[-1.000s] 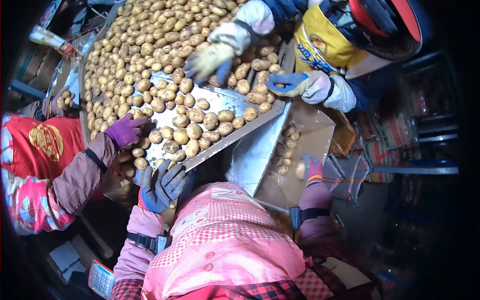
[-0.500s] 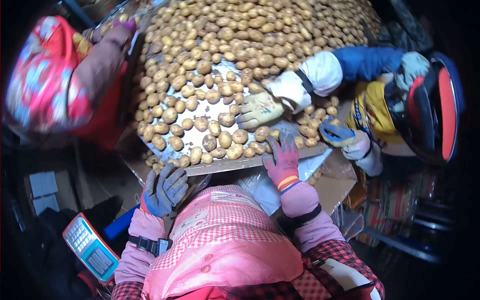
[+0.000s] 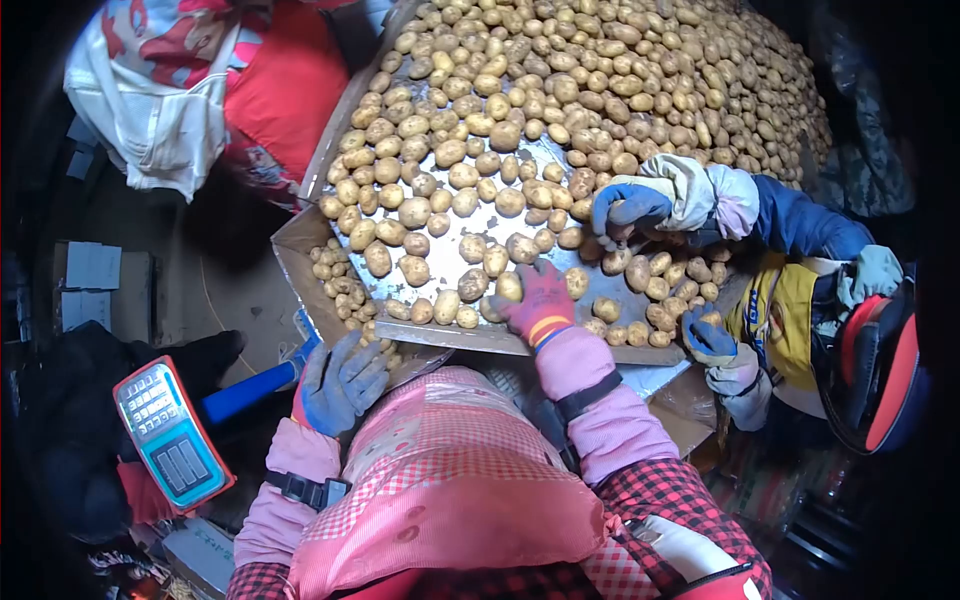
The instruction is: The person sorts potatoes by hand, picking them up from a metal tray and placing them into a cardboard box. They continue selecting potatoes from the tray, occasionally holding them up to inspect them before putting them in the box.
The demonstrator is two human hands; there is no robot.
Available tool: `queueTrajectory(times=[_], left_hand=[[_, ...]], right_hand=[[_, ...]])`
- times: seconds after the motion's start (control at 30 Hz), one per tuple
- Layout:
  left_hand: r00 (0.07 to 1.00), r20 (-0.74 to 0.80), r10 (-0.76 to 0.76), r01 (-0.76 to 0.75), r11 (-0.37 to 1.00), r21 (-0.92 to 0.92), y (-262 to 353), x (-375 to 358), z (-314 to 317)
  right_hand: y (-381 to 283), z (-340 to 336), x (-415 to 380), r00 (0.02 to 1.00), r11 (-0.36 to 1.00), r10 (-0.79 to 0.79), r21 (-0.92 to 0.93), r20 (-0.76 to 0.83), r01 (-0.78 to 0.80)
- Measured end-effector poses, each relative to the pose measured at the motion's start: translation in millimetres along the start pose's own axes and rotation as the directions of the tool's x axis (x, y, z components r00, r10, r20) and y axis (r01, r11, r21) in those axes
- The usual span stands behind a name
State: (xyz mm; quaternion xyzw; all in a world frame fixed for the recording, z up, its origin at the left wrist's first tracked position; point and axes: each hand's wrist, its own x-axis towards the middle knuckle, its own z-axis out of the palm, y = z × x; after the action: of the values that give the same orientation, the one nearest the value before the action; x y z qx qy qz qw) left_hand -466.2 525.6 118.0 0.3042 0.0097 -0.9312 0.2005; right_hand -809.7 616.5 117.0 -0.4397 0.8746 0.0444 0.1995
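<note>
My right hand, in a pink glove with a yellow cuff band, is palm down over the near edge of a metal-bottomed tray. Its fingers are apart, and a potato lies against them on the thumb side. The fingertips are partly hidden. My left hand, in a blue-grey glove, hovers by the tray's near left corner with fingers stretched and nothing held. Below and behind it, small potatoes fill a lower space beside the tray. A large heap of potatoes covers the tray's far side.
On the right, a co-worker's blue-gloved hand reaches over the potatoes; their other hand is by the tray edge. Another person in red is at the far left. A scale display stands left on a blue post.
The view has shifted, with the tray now further right. My right hand has moved inward among the potatoes. The co-worker's reaching arm has drawn back and turned; the person at left has shifted.
</note>
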Motion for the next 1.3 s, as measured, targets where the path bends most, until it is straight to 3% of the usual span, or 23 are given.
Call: queueTrajectory(times=[0.17, 0.2, 0.23, 0.3, 0.33, 0.37, 0.43, 0.5, 0.57, 0.63, 0.7, 0.77, 0.8, 0.87, 0.9, 1.03, 1.07, 1.1, 1.17, 1.2, 1.23, 1.27, 1.3], left_hand=[[1.0, 0.009, 0.013, -0.013, 1.0, 0.015, 6.1, 4.5, -11.3], [1.0, 0.016, 0.01, -0.01, 1.0, 0.019, 8.6, 3.2, -8.2], [1.0, 0.008, 0.01, -0.01, 1.0, 0.028, 9.6, 1.9, -6.1], [1.0, 0.008, -0.014, 0.013, 0.999, 0.05, 10.5, 4.0, -0.3], [0.998, 0.04, -0.048, 0.043, 0.993, 0.113, 10.7, 9.0, 5.3], [0.994, 0.07, -0.085, 0.071, 0.982, 0.176, 10.2, 14.0, 13.7], [0.985, 0.096, -0.145, 0.111, 0.948, 0.299, 5.1, 37.3, 34.9], [0.977, 0.097, -0.191, 0.134, 0.898, 0.418, -5.5, 58.7, 60.9], [0.866, 0.329, -0.377, 0.198, 0.862, 0.467, -20.2, 86.5, 80.0], [0.847, 0.274, -0.456, 0.148, 0.696, 0.702, -31.7, 87.2, 114.4], [0.777, 0.244, -0.581, 0.335, 0.708, 0.622, -46.8, 95.2, 123.8], [0.654, 0.583, -0.483, -0.425, 0.403, 0.811, -70.0, 110.9, 105.7], [0.627, 0.581, -0.519, -0.416, 0.407, 0.813, -76.8, 115.1, 98.8], [0.719, 0.228, -0.657, 0.123, 0.443, 0.888, -96.4, 120.0, 101.6], [0.602, 0.184, -0.777, 0.56, 0.576, 0.596, -104.7, 118.6, 108.6], [0.592, 0.033, -0.805, 0.619, 0.48, 0.622, -142.5, 111.7, 128.5], [0.566, 0.03, -0.824, 0.648, 0.467, 0.602, -150.5, 114.2, 125.9], [0.542, 0.027, -0.84, 0.675, 0.454, 0.581, -157.6, 117.6, 122.3], [0.492, 0.045, -0.869, 0.671, 0.412, 0.616, -169.1, 116.8, 122.6], [0.455, 0.075, -0.887, 0.662, 0.393, 0.638, -173.6, 115.2, 123.4], [0.464, 0.01, -0.886, 0.659, 0.353, 0.664, -176.5, 112.6, 128.5], [0.476, -0.011, -0.879, 0.657, 0.347, 0.67, -181.0, 107.0, 132.4], [0.488, -0.031, -0.873, 0.655, 0.342, 0.674, -183.3, 103.3, 134.3]], right_hand=[[20.4, -19.1, 26.1, 0.99, 0.978, -0.001, 0.206, 0.139, -0.028], [41.9, 7.5, 30.9, 0.999, 0.839, 0.02, 0.542, 0.043, -0.04], [27.6, -27.3, 8.4, 0.984, 0.503, -0.037, 0.854, 0.173, -0.131], [27.1, -44.5, -21.4, 0.903, 0.002, -0.019, 0.903, 0.43, -0.43], [21.4, -27.8, -25.7, 0.946, -0.332, -0.041, 0.888, 0.322, -0.317], [17.5, -34.6, -37.4, 0.928, -0.411, -0.144, 0.832, 0.345, -0.373], [22.1, -0.3, -34.9, 0.887, -0.45, -0.3, 0.767, 0.352, -0.457], [2.9, -16.9, -60.4, 0.895, -0.297, -0.327, 0.867, 0.302, -0.401], [-7.0, -23.1, -80.6, 0.887, -0.244, -0.382, 0.898, 0.258, -0.366], [-7.3, -35.9, -101.8, 0.878, -0.238, -0.414, 0.903, 0.24, -0.359], [7.3, -41.6, -119.4, 0.892, -0.173, -0.378, 0.928, 0.247, -0.331], [27.8, -33.3, -137.2, 0.885, -0.291, -0.398, 0.881, 0.244, -0.373], [32.9, -34.0, -149.9, 0.919, -0.289, -0.349, 0.912, 0.182, -0.29], [63.7, -7.2, -178.2, 0.944, -0.424, -0.263, 0.856, 0.197, -0.297], [78.6, 5.9, -195.0, 0.95, -0.537, -0.225, 0.786, 0.215, -0.305], [111.3, 30.5, -270.9, 0.959, -0.515, 0.231, 0.857, 0.164, -0.022], [122.7, 30.5, -286.0, 0.995, -0.844, 0.04, 0.536, 0.09, -0.015], [121.9, 38.4, -289.5, 0.995, -0.851, 0.058, 0.524, 0.083, 0.006], [122.1, 71.0, -286.8, 0.9, -0.504, 0.393, 0.863, 0.189, 0.038], [130.2, 103.8, -286.8, 0.905, 0.355, 0.307, 0.918, -0.294, 0.178], [123.8, 94.6, -285.3, 0.902, 0.34, 0.311, 0.921, -0.298, 0.187], [113.8, 65.8, -282.5, 0.917, -0.249, 0.338, 0.919, -0.213, 0.306], [104.6, 35.5, -281.1, 0.943, -0.746, 0.307, 0.583, -0.131, 0.324]])
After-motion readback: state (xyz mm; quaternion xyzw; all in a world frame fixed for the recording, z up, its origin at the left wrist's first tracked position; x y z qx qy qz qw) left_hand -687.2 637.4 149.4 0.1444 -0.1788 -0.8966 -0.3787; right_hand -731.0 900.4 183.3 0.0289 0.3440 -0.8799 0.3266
